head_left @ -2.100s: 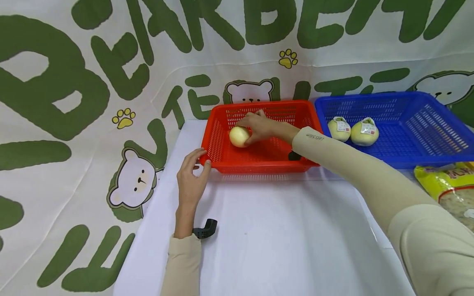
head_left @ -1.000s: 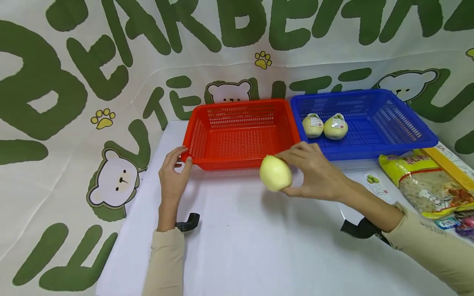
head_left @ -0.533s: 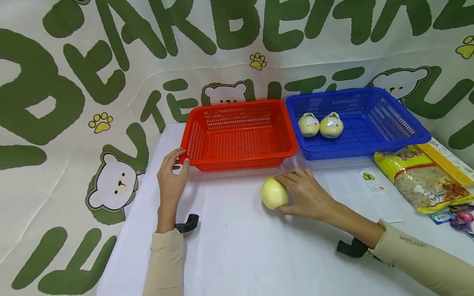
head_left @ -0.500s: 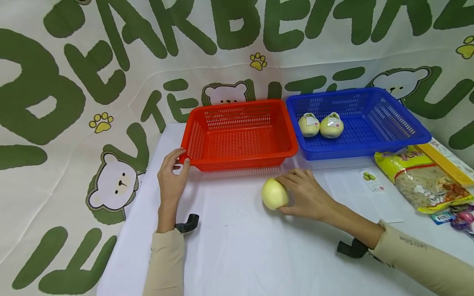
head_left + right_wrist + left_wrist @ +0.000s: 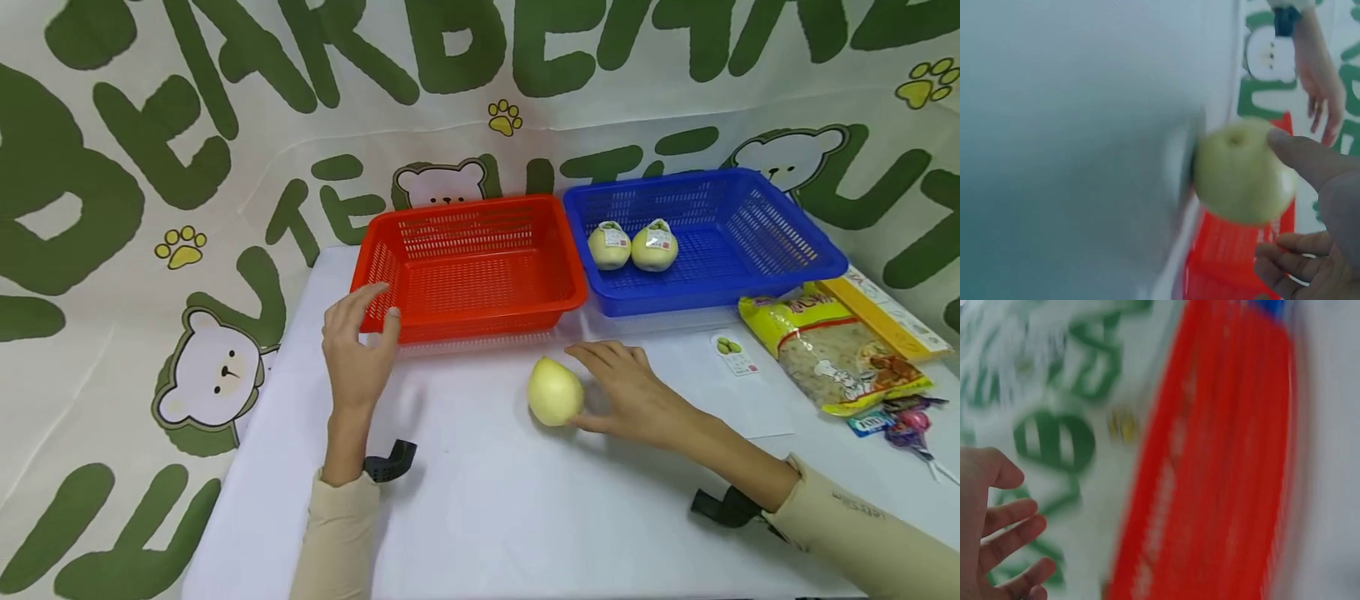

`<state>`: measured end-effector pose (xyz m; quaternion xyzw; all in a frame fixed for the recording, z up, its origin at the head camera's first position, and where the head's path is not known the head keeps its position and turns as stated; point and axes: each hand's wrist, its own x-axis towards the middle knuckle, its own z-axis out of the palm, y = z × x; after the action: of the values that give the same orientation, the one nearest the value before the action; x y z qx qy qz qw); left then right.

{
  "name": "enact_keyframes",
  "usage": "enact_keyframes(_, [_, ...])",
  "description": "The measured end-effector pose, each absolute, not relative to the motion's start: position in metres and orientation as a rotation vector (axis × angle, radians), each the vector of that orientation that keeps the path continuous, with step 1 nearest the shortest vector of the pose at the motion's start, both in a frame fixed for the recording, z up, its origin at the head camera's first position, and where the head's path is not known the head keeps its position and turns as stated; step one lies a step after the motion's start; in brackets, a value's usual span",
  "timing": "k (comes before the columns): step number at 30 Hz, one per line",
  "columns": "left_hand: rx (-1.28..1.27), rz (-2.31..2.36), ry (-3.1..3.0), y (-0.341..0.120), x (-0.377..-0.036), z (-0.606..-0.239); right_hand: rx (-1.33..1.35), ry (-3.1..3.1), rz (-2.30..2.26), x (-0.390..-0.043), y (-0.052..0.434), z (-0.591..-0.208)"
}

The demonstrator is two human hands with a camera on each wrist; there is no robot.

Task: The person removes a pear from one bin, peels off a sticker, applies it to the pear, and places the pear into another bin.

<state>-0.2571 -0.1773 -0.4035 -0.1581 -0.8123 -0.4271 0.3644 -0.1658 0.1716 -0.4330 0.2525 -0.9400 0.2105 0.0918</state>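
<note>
A pale yellow-green, round fruit with a slightly pointed top sits on the white table in front of the red basket. My right hand is just right of it, fingers and thumb spread apart. In the right wrist view, the thumb overlaps the edge of the fruit, while the other fingers are apart from it; whether the thumb touches cannot be told. My left hand hovers by the basket's front left corner, fingers loosely bent and holding nothing. In the left wrist view, the fingers show against the backdrop.
A blue basket stands right of the red one, with two wrapped, labelled pale fruits inside. At the right lie a yellow food bag, a yellow-edged box, small candies and a label card. A printed cloth hangs behind.
My right hand took the fruit out of the red basket, set it on the table and loosened its fingers from it. My left hand has come off the basket's rim.
</note>
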Motion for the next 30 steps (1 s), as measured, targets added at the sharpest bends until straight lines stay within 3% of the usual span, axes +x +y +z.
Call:
enact_keyframes(6, [-0.87,-1.12,-2.045,-0.088,-0.215,-0.397,0.72,-2.792,0.713,-0.16,0.213,-0.428])
enact_keyframes(14, [-1.349,-0.878,-2.209,0.031,-0.175,-0.428,0.627,-2.733,0.537,-0.152,0.289,-0.435])
enact_keyframes(23, [-1.442,-0.532,-2.467,0.12,-0.165,-0.453,0.512,-2.706,0.35,-0.153,0.343,-0.445])
enact_keyframes(30, [-1.328,-0.257,-2.628,0.148,-0.165,-0.47,0.451,-2.814,0.238,-0.159,0.354,-0.442])
